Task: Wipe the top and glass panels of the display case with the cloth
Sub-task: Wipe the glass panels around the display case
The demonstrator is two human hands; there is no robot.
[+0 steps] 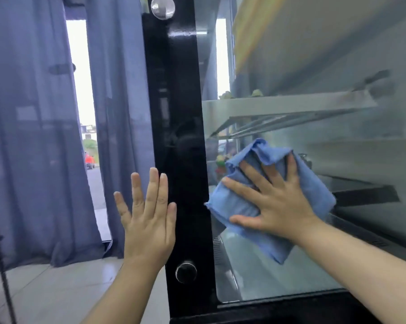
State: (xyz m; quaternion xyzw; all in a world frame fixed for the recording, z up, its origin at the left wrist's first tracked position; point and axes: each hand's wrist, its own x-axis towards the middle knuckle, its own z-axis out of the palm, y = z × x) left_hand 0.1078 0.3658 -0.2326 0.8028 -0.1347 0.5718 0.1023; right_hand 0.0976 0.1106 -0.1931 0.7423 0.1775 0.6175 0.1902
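The display case fills the right half of the view, with a glossy black frame post (178, 113) and a large glass panel (314, 265) beside it. A crumpled blue cloth (239, 202) lies pressed flat against the lower part of that glass. My right hand (272, 202) is spread over the cloth, fingers apart, holding it to the pane. My left hand (148, 218) is raised with fingers spread, its palm at the left edge of the black post, holding nothing. Metal shelves (279, 106) show blurred through the glass.
Grey-blue curtains (34, 136) hang at the left, parted on a bright doorway (85, 90) to the street. A round knob (186, 272) sits low on the post and another (162, 7) at its top. A thin dark stand (3, 277) leans at the far left on a tiled floor.
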